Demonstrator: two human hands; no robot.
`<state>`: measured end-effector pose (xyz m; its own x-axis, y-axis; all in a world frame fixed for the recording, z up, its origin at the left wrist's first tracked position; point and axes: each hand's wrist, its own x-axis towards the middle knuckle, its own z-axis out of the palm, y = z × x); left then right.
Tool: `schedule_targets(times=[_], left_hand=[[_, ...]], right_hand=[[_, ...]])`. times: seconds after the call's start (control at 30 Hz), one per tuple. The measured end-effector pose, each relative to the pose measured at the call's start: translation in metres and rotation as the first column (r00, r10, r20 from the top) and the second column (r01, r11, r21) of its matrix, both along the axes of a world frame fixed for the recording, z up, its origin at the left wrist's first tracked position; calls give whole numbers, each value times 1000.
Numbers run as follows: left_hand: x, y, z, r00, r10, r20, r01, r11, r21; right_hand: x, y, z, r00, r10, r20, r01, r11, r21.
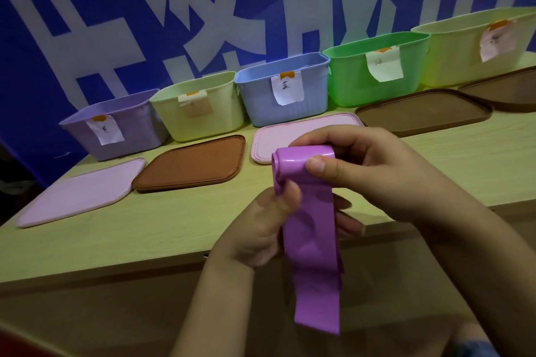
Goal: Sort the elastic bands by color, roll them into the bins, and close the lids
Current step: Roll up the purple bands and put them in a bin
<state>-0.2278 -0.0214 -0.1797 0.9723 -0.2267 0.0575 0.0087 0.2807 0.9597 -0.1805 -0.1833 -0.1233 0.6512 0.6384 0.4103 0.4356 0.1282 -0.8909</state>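
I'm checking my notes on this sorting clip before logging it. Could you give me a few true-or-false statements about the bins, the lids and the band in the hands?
1. Both hands, left hand and right hand, hold the purple band. True.
2. The band is fully rolled. False: only its top end is rolled; the rest hangs down.
3. The blue bin has its lid on. False: it stands open.
4. Five bins stand in a row. True.
5. The purple bin is at the right end. False: it is at the left end.

Both hands are gripping a purple elastic band (311, 229) — the right hand (368, 171) pinching its rolled top, the left hand (261, 229) holding below — above the desk (162, 229), its tail hanging down.
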Motion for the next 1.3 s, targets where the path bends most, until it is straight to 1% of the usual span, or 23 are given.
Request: schedule_targets(times=[0.07,0.2,0.27,0.43,0.57,0.63,0.73,0.83,0.9,1.0,1.07,1.1,1.13,1.17,1.23,1.27,1.3], left_hand=[[-1,-6,5,994,-47,97,45,999,24],[-3,-14,3,990,-123,66,127,990,-55],[-5,-16,1,993,-108,52,109,994,-19],[-8,-17,2,998,-64,-22,64,998,-25],[-8,-15,1,999,-43,4,43,999,-3],[-8,-14,1,998,-61,12,61,998,0],[-7,-11,0,999,-43,-4,44,998,41],[-5,-12,2,997,75,-2,-75,991,111],[-3,-13,2,986,167,27,-169,972,166],[-2,-15,2,960,271,66,-279,937,209],[-2,-16,2,940,335,70,-342,911,232],[-2,-16,2,932,354,72,-360,898,252],[-3,-15,3,929,361,75,-368,890,270],[-4,-15,3,930,359,80,-367,887,280],[-7,-13,3,936,339,94,-352,895,275],[-10,-13,4,941,323,96,-337,906,255],[-12,-13,4,949,299,100,-315,922,225]], right_hand=[[2,1,0,1000,7,-21,-7,1000,11],[6,4,-2,991,49,-125,-36,994,99],[5,5,-2,986,50,-160,-30,992,126],[12,11,-8,975,21,-220,13,988,152],[15,13,-14,971,10,-239,33,984,173],[15,13,-19,979,1,-202,32,986,161],[13,13,-26,995,-49,-90,57,995,82],[9,14,-30,990,-116,76,113,993,43],[6,16,-31,975,-143,172,138,990,38],[2,19,-33,964,-124,234,117,992,44],[2,22,-36,944,-124,306,118,992,40],[2,24,-37,943,-116,313,109,993,40],[3,24,-38,956,-94,277,86,995,41],[4,24,-37,979,-52,196,44,998,44],[8,17,-31,995,99,-30,-97,994,54],[11,12,-28,966,206,-155,-196,977,77],[12,7,-26,906,320,-278,-295,947,128]])
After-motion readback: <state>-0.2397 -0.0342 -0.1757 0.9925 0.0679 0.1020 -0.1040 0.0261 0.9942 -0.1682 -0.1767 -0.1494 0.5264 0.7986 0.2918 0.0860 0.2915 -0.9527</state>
